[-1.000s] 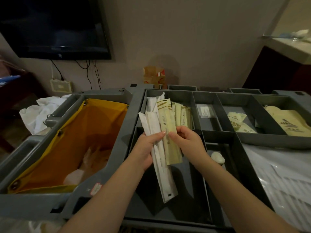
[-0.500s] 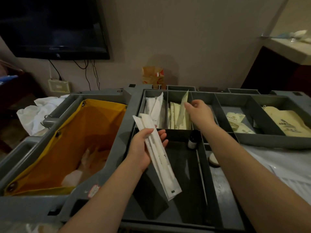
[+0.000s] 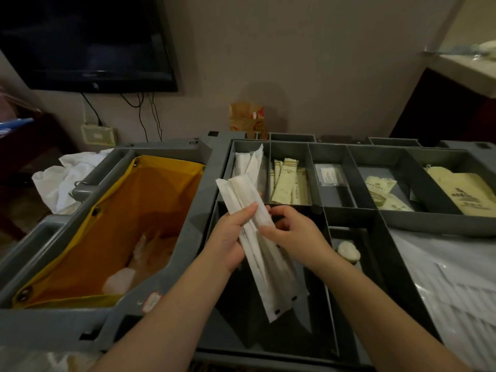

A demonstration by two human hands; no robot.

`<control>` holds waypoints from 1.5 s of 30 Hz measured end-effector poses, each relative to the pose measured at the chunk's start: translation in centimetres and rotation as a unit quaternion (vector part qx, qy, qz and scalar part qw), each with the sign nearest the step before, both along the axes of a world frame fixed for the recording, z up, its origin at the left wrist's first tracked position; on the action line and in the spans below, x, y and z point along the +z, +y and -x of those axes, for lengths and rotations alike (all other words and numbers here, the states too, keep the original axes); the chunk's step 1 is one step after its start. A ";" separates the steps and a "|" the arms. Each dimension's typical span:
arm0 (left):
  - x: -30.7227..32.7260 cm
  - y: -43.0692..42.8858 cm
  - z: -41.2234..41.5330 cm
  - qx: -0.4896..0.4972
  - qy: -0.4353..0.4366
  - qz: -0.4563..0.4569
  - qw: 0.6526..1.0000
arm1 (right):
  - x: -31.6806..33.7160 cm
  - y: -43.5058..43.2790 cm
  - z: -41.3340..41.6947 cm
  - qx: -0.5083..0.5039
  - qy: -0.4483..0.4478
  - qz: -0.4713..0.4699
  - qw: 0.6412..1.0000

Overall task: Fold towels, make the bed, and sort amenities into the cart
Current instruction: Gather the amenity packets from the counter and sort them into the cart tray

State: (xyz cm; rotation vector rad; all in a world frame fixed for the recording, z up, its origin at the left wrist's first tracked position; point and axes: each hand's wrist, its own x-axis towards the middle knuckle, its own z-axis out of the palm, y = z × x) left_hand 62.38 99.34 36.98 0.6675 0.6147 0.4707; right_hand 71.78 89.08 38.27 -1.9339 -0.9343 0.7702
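Head view
Left hand point(image 3: 230, 237): gripping a bundle of long white packets point(image 3: 257, 237), thumb across the front.
Right hand point(image 3: 291, 234): fingertips pinching the same bundle at its right edge.
White packets: tilted, upper ends toward the cart's far-left compartment, lower ends over the large dark near bin point(image 3: 316, 318).
Cart point(image 3: 214, 162): grey, divided tray on top.
Far-left compartment point(image 3: 243, 150): more white packets standing in it.
Next compartment: beige sachets point(image 3: 287, 181), upright.
Third compartment: small clear packet point(image 3: 331, 174), lying flat.
Far-right compartments: beige pouches point(image 3: 381, 186) and a beige bag point(image 3: 461, 191).
Cart's left side: yellow bag point(image 3: 150, 210), open.
Narrow near-right bin: small white round item point(image 3: 348, 251).
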 end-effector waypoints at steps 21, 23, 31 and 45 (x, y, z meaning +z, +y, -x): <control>0.0 0.2 -0.3 0.108 0.075 -0.135 0.982 | 1.1 0.7 0.6 -0.004 0.341 -0.069 0.937; 0.2 0.2 -0.4 0.124 0.089 -0.177 0.972 | 1.6 0.8 1.0 0.006 0.232 -0.034 0.972; 2.0 3.0 0.0 0.134 0.076 -0.063 0.986 | 3.0 7.7 -3.0 -0.111 0.116 -0.017 0.987; 0.9 4.8 1.3 0.090 -0.027 0.036 0.995 | 1.5 9.3 -0.6 -0.009 -0.140 -0.029 0.990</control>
